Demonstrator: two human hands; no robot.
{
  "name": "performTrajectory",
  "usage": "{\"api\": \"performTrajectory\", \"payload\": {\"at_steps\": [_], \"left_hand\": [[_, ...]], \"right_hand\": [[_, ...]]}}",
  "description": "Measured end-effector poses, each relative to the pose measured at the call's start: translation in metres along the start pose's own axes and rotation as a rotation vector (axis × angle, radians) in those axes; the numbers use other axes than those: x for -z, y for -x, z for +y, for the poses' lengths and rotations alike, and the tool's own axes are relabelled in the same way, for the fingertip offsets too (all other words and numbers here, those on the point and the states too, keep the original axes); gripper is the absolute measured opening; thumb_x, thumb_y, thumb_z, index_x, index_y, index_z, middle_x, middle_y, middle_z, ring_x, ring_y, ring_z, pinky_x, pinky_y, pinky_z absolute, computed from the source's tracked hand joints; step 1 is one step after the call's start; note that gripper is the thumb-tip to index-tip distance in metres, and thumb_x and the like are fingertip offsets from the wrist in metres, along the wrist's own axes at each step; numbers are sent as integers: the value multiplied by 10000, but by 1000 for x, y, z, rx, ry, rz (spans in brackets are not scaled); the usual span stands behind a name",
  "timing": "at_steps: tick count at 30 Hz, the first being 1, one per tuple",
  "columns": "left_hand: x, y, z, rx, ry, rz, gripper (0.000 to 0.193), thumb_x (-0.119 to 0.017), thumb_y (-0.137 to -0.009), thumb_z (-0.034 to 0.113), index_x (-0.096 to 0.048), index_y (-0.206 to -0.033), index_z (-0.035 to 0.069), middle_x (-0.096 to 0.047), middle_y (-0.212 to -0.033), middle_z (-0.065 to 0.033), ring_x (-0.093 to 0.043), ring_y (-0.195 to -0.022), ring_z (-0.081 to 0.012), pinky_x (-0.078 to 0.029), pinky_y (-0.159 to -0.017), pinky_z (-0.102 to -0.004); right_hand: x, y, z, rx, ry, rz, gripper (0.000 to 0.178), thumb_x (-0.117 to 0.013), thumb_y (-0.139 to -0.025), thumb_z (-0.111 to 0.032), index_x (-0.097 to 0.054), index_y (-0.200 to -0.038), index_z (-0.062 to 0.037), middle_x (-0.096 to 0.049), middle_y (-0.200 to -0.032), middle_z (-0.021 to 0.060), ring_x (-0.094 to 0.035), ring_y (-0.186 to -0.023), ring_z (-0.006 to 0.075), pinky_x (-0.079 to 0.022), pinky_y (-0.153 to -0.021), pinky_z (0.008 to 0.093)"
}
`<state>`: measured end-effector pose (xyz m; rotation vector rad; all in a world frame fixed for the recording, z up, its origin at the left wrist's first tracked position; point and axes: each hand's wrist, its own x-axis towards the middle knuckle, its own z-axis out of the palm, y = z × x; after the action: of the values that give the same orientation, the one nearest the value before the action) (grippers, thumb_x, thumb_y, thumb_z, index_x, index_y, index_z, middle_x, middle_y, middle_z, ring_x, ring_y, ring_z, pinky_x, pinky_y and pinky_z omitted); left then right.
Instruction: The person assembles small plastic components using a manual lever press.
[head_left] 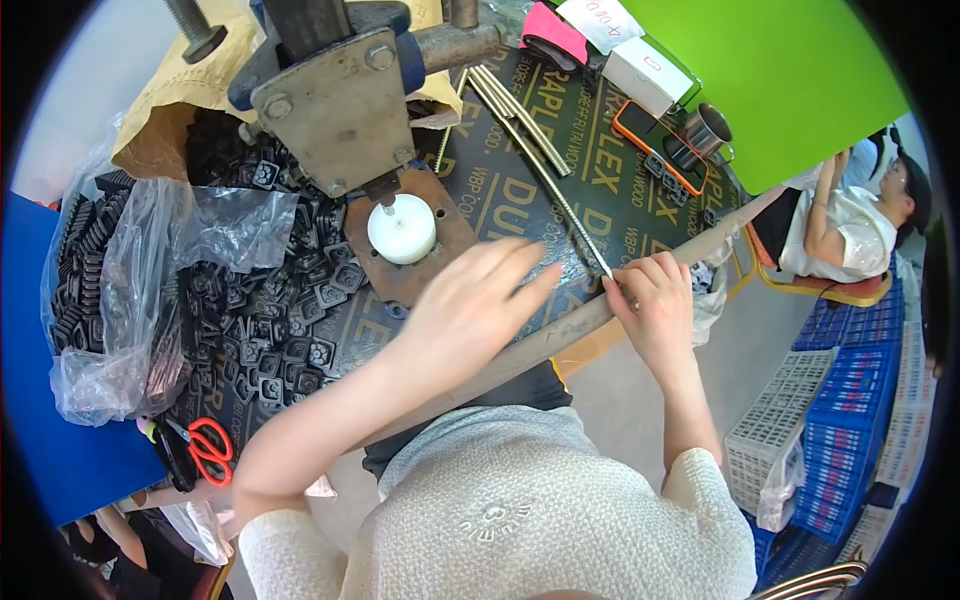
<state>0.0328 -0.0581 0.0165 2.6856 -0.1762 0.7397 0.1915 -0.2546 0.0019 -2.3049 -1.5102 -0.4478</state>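
Note:
My right hand (655, 305) is at the table's front edge, its thumb and fingers pinched on the near end of a long, thin, ribbed metal rod (570, 213). The rod slants away across the dark board. My left hand (480, 305) hovers over the table with fingers stretched and somewhat apart; nothing shows in it. Just beyond its knuckles sits a white round plastic block (402, 229) on a brown metal base plate (365, 240). Above the block hangs a hand press (335, 110) with a narrow tip. Left of the base lies a heap of small black square plastic pieces (290, 330).
More thin rods (520, 120) lie farther back. At right are an orange-cased phone (660, 145), a metal cup (703, 130) and a white box (650, 78). Red-handled scissors (208, 450), plastic bags (130, 300) and a paper bag (150, 125) lie left. Another person (850, 215) sits at right.

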Motion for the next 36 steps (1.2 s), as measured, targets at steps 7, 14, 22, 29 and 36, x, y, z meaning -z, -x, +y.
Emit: {"api": "performTrajectory", "payload": {"at_steps": [7,14,22,29,36], "left_hand": [[-74,-77,-7,-352,-114,-100,158,-627,-744,157,-712,-843,69,-649,-889,-30,-584,-989,-193,-445,-951,-351],[-79,-86,-14,-370,-18,52,116,-643,-748,149,-678,-837,83,-617,-881,-2,-580,-974,-169,-427,-991,-427],[-83,-86,-16,-326,39,119,82,-663,-748,125,-651,-824,97,-603,-875,16,-583,-939,-166,-408,-1010,-463],[-85,-84,-16,-310,54,138,63,-661,-760,129,-646,-816,104,-599,-849,26,-585,-926,-156,-388,-1027,-486],[-89,-81,-15,-322,18,117,44,-647,-782,149,-635,-796,109,-598,-837,28,-585,-918,-147,-370,-1043,-503]], "right_hand": [[-4,7,1,-105,-57,131,125,-753,-774,-107,-661,-846,-63,-642,-882,23,-578,-899,237,-427,-784,378],[-15,7,-1,-294,-245,264,123,-732,-821,-120,-654,-901,-66,-636,-923,38,-570,-915,254,-424,-799,379],[-14,-1,1,-224,-160,239,81,-697,-837,-109,-635,-874,-71,-619,-923,27,-528,-876,244,-365,-777,366],[-6,-6,10,-174,-162,211,93,-719,-802,-114,-643,-837,-74,-628,-894,9,-540,-866,231,-371,-797,368],[16,-18,31,75,-55,31,158,-751,-748,-193,-665,-827,-86,-645,-876,-25,-543,-869,212,-370,-822,394]]}}
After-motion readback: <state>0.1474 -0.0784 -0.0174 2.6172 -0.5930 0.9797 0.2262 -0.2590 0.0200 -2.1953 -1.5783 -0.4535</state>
